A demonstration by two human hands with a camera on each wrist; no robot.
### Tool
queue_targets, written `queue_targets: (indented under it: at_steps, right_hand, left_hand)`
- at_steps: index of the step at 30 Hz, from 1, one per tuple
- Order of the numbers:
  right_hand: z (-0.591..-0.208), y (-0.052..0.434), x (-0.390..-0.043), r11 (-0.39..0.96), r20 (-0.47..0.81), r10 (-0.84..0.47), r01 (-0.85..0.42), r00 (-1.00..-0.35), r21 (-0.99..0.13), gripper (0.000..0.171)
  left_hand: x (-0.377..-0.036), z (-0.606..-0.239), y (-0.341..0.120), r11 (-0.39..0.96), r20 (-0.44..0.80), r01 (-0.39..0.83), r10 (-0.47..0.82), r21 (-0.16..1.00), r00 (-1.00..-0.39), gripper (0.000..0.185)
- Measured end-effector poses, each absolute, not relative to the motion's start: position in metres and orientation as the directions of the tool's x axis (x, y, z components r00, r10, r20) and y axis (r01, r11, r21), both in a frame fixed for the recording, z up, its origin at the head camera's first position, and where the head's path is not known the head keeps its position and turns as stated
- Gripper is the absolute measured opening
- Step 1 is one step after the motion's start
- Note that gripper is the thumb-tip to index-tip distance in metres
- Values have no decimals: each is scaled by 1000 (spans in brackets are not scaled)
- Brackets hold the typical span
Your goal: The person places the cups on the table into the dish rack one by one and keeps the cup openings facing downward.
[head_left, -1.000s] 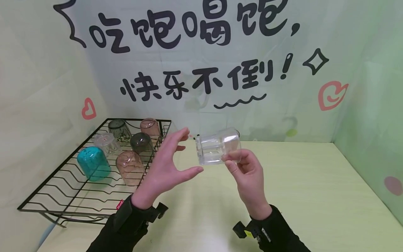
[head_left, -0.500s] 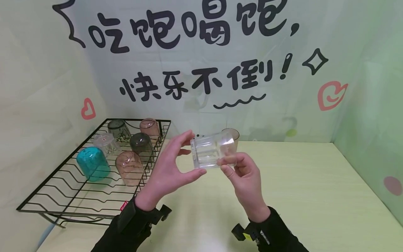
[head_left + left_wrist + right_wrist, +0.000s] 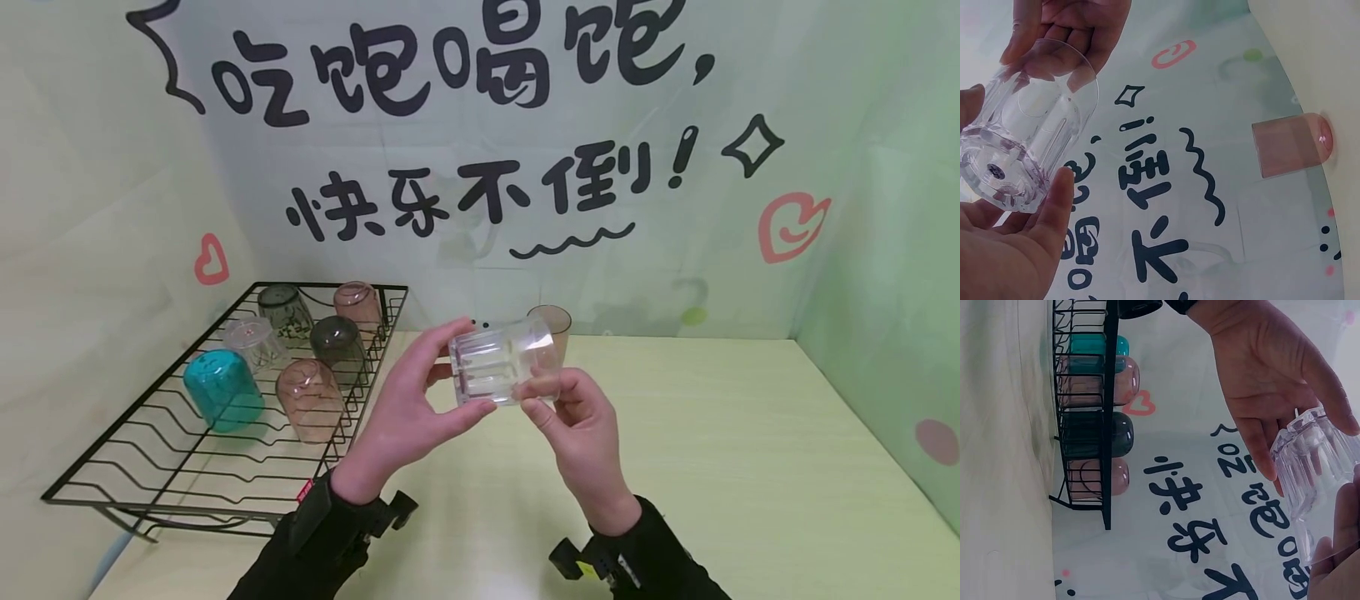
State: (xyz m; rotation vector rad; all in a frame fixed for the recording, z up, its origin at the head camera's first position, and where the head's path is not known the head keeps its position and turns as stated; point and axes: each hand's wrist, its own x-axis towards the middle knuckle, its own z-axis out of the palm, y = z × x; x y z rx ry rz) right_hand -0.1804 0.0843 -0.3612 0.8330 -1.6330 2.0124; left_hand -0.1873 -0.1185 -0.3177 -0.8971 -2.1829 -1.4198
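A clear drinking glass (image 3: 491, 362) with a fluted lower part is held sideways above the table, its thick base to the left and its mouth to the right. My left hand (image 3: 408, 404) spans the base, with the thumb below and the fingers above and behind. At the mouth end my right hand (image 3: 581, 437) pinches the wall, thumb outside and fingertips showing through the glass. The left wrist view shows the glass (image 3: 1041, 119) between both hands, with a small dark mark on its base. In the right wrist view, left-hand fingers wrap the base of the glass (image 3: 1316, 469).
On the left stands a black wire rack (image 3: 172, 492) with several upturned glasses, among them a teal glass (image 3: 223, 390) and a pink glass (image 3: 309, 400). Behind the held glass, a pinkish glass (image 3: 561, 325) stands upright on the table (image 3: 712, 450) near the printed backdrop (image 3: 420, 275).
The right hand has brought the clear glass left and slightly down. The left hand has moved right and now grips its base. The pinkish glass behind has come into fuller view.
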Motion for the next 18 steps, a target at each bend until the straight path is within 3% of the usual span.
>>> queue_targets:
  at_steps: [8,18]
  right_hand:
    - [-360,85,-179,-213,677,-49,-654,-734,-726,13]
    - [-363,84,-179,-226,696,-49,-671,-716,-706,14]
  left_hand:
    - [-186,-319,-116,311,626,681,270,663,-732,79]
    - [-185,-320,-117,326,666,713,262,621,-699,77]
